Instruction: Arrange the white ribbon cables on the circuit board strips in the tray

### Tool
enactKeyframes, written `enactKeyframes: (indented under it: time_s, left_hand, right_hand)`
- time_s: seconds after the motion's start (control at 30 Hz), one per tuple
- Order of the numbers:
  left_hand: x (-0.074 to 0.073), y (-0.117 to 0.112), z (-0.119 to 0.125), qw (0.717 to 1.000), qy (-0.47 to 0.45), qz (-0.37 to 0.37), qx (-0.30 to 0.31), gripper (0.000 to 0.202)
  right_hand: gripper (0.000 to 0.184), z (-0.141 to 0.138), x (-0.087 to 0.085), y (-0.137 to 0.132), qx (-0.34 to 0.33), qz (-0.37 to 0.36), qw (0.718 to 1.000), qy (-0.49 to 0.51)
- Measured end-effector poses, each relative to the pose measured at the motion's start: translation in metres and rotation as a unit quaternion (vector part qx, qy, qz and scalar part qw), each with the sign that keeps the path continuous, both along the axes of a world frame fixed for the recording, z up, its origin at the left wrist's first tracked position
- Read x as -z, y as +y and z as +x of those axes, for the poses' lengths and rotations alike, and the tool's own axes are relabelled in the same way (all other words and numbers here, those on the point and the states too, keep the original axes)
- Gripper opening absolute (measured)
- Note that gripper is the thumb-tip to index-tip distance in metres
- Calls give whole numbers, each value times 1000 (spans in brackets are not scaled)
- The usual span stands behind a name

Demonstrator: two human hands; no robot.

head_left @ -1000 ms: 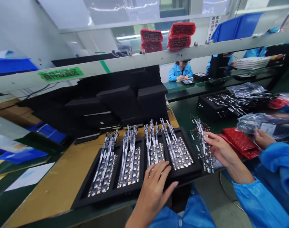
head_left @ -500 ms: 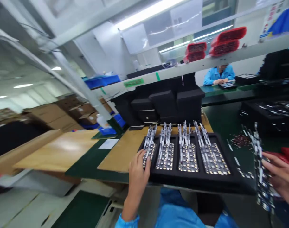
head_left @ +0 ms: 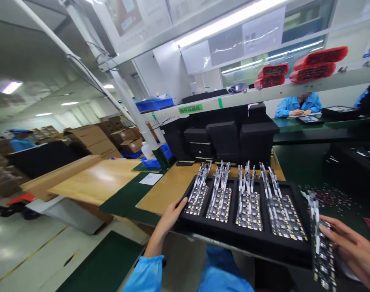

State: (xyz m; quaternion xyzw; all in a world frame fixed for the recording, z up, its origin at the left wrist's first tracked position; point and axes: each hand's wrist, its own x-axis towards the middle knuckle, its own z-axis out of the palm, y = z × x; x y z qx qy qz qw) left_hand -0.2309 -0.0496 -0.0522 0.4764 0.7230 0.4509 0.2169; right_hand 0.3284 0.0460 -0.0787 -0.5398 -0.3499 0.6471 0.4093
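A black foam tray lies in front of me. Its compartments hold several stacks of small printed circuit board panels, with pale flex strips sticking up past the back rim. At the tray's left edge, my left hand grips the rim; some fingers are hidden. My right hand is closed around another stack of circuit board panels, held upright and slightly tilted just off the tray's right end.
Black foam blocks stand behind the tray. Small loose scraps lie on the green bench at right. Red wrapped bundles rest on the shelf above. A person in blue sits across the bench. Cardboard boxes are stacked at left.
My left hand has moved from the leftmost panels to the tray's left rim. The panels in my right hand have come closer to the tray's right end. The camera view has turned left.
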Motion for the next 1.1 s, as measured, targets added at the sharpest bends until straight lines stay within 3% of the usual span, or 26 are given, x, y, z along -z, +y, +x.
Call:
enactKeyframes:
  time_s: [0.17,0.27,0.57,0.9,1.1]
  left_hand:
    - [3,1,3,1000,-15,11,-15,53]
    - [2,2,5,999,-8,17,-36,51]
    - [8,1,5,996,15,43,-77,57]
    - [3,-2,-5,987,-45,57,-146,57]
    - [0,-12,-8,981,-125,73,-127,50]
  right_hand:
    - [47,-5,-27,-8,-34,21,999,-35]
    - [47,-8,-34,-9,-41,32,998,-42]
    - [49,-5,-17,-13,-12,66,996,-58]
    - [50,-20,-22,-11,-22,81,996,-38]
    - [47,-34,-31,-12,-13,80,997,14]
